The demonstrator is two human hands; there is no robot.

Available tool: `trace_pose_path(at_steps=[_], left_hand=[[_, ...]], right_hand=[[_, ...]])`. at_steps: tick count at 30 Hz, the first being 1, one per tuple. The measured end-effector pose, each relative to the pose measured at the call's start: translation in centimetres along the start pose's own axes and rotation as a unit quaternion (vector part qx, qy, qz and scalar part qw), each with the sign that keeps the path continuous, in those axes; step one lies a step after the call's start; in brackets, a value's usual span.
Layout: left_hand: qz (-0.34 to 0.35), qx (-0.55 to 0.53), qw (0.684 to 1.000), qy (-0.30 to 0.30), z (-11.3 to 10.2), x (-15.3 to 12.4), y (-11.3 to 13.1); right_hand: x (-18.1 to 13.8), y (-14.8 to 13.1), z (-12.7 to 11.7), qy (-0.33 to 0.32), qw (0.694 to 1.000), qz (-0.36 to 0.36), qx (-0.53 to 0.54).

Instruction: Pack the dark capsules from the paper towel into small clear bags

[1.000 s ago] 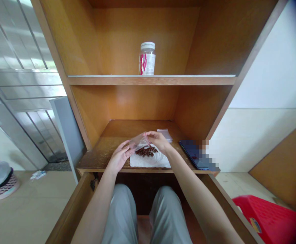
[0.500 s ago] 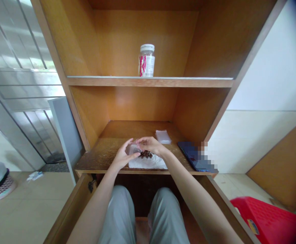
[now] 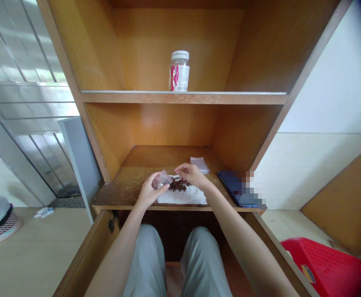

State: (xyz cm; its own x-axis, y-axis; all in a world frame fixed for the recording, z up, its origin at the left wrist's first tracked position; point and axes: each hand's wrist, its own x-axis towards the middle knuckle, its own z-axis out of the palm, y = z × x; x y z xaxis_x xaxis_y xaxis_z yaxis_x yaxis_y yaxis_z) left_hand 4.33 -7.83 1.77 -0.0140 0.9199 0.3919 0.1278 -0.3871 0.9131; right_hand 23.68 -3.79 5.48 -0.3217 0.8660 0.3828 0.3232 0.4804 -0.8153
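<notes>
My grey trousers (image 3: pixel 145 264) lay closest, just below the front edge of the wooden shelf (image 3: pixel 121 192). My left hand (image 3: pixel 149 190) was grasping a small clear plastic bag (image 3: pixel 164 179) between thumb and fingers; the film looked thin, light and slippery, best held by its edge. My right hand (image 3: pixel 192 173) hung with its fingers bent just over a heap of dark reddish-brown dried pieces (image 3: pixel 178 185), though I could not tell whether it held one. They looked small, light and hard, easily scattered. They sat on a crumpled white paper towel (image 3: pixel 182 197). Beyond lay a stack of flat clear bags (image 3: pixel 200 165), with a dark phone (image 3: pixel 234 187) to the right. Higher up, a white-capped jar (image 3: pixel 179 71) stood on the upper shelf (image 3: pixel 183 98).
</notes>
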Motion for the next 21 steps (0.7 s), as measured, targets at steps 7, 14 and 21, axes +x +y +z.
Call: trace_pose_path(at_steps=[7,14,21], left_hand=[[0.002,0.027,0.999,-0.020,-0.2,0.1,-0.4],[0.001,0.052,0.998,-0.043,-0.3,0.0,-0.2],[0.004,0.069,0.996,-0.063,-0.3,-0.1,-0.2]], right_hand=[[-1.6,3.0,-2.3,0.039,0.946,0.069,-0.314],[-1.9,3.9,-1.7,-0.011,0.918,0.123,-0.377],[-1.8,3.8,-1.6,0.022,0.921,0.130,-0.366]])
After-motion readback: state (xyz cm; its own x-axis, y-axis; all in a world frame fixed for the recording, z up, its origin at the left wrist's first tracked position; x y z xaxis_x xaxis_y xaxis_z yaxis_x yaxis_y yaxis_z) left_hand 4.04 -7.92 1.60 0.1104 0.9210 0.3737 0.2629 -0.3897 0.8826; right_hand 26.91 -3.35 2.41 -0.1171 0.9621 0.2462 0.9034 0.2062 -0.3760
